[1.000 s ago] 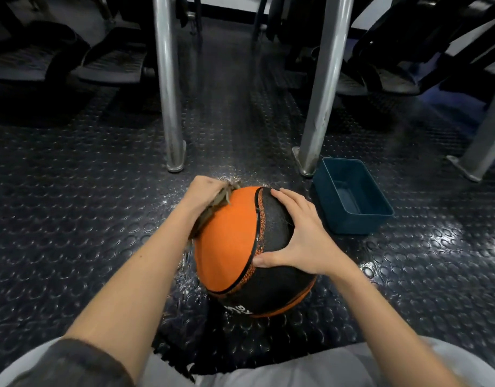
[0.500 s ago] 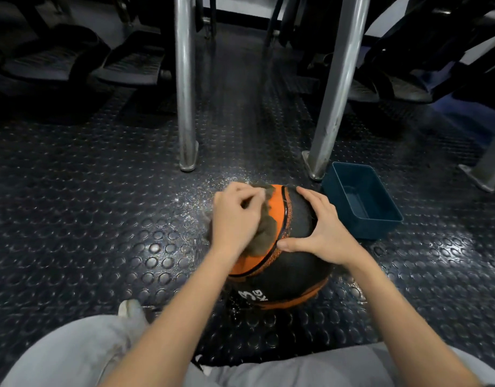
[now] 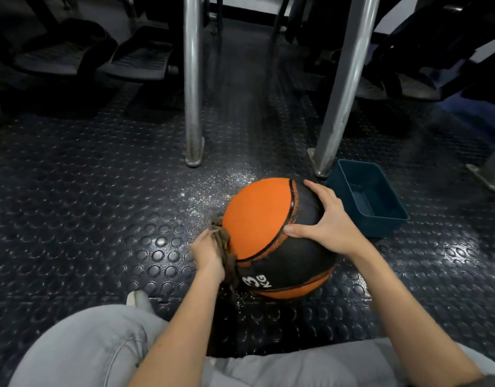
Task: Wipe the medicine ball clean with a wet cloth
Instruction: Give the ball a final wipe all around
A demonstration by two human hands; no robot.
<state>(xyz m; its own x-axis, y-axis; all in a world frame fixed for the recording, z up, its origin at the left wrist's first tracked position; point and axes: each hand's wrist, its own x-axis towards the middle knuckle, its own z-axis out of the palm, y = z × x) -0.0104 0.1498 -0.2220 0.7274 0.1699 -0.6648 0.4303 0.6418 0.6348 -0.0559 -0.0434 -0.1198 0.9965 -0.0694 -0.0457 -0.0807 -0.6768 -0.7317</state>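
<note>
Head view shows the left hand (image 3: 208, 254) low on the medicine ball (image 3: 263, 219), at about 8 o'clock on its flank. Its fingers are curled round the bunched brown cloth (image 3: 226, 247), pressing it where an orange panel meets a black one. Half a second earlier, hand and cloth lay over the top of the orange panel, so the stroke has swept down the near left side. The right hand (image 3: 328, 222) has kept its place at 2 o'clock, fingers spread apart on the black panel to steady the ball. I judge the wiping to be mid-course, with the black panels and underside probably still to do.

The ball sits on a dark studded rubber floor (image 3: 87, 205) that glistens with droplets at the ball's 11 o'clock. A blue plastic tub (image 3: 386, 227) stands just beside it at 3 o'clock; whether it holds water I cannot tell. An upright steel leg (image 3: 193, 79) and a slanted steel leg (image 3: 344, 79) rise at 12 o'clock, with dark gym equipment behind.
</note>
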